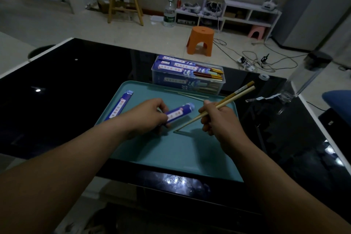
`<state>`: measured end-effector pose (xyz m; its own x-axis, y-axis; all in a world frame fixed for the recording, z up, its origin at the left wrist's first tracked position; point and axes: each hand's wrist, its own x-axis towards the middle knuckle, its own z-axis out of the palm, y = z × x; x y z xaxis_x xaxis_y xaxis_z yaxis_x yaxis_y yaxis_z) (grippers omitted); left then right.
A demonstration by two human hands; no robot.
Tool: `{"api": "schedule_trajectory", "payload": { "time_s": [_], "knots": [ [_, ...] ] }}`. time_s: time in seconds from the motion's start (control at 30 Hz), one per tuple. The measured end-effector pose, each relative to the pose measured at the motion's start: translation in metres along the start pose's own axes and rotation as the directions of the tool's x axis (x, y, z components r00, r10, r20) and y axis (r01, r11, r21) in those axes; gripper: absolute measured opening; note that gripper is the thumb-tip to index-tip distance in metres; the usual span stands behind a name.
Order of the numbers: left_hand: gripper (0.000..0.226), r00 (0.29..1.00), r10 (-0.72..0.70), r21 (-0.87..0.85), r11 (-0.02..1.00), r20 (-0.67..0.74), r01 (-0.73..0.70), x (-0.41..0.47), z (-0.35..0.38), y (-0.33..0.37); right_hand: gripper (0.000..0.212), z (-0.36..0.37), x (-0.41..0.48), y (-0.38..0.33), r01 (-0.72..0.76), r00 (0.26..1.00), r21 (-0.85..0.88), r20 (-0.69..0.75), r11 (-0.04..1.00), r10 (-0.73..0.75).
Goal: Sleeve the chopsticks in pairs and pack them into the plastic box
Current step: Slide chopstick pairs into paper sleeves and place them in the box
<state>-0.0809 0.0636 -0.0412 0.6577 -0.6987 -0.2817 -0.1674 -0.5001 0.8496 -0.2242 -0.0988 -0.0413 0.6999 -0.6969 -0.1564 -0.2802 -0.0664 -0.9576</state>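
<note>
Sleeving was under way above the teal tray (171, 154): a paper sleeve (179, 112) was gripped in the left hand (150, 116), a chopstick pair (228, 100) pinched in the right hand (220, 119); tips probably needed aiming into the sleeve mouth.

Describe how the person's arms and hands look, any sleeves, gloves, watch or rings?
Both arms are uncovered: the left forearm and right forearm show no sleeve up to the frame's edge. The left hand and right hand wear no gloves. No watch, bracelet or ring shows on the visible parts, though the light is dim and some fingers are hidden.
</note>
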Motion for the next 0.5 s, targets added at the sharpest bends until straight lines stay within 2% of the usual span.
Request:
{"api": "schedule_trajectory", "payload": {
  "time_s": [0.1,0.27,0.33,0.4,0.43,0.5],
  "knots": [
    [0.023,0.992,0.010,-0.153,0.988,0.123,0.009,-0.0042,0.0016,0.0043,0.038,-0.0016,-0.0001,0.0006,0.003,1.000,0.003,0.001,1.000,-0.003],
    [0.034,0.971,0.057,-0.223,0.975,0.234,-0.003,-0.0075,0.0029,0.0030,0.039,-0.0007,-0.0002,0.0000,0.009,1.000,-0.025,-0.009,1.000,-0.009],
    [0.030,0.969,0.042,-0.166,0.986,0.244,-0.001,-0.0075,0.0054,0.0022,0.039,0.0001,-0.0013,-0.0001,0.010,1.000,-0.027,-0.001,1.000,-0.010],
    [0.014,0.971,0.063,-0.064,0.997,0.232,-0.049,-0.0086,0.0078,0.0021,0.038,0.0008,-0.0028,-0.0007,0.008,1.000,-0.019,0.008,1.000,-0.008],
    [0.012,0.972,0.087,-0.012,0.996,0.220,-0.086,-0.0090,0.0088,0.0018,0.037,0.0012,-0.0033,-0.0009,0.005,1.000,-0.009,0.012,1.000,-0.004],
    [0.028,0.972,0.141,0.099,0.982,0.186,-0.161,-0.0086,0.0099,-0.0009,0.036,0.0020,-0.0036,-0.0020,-0.003,1.000,0.005,0.027,1.000,0.002]
  ]
}}
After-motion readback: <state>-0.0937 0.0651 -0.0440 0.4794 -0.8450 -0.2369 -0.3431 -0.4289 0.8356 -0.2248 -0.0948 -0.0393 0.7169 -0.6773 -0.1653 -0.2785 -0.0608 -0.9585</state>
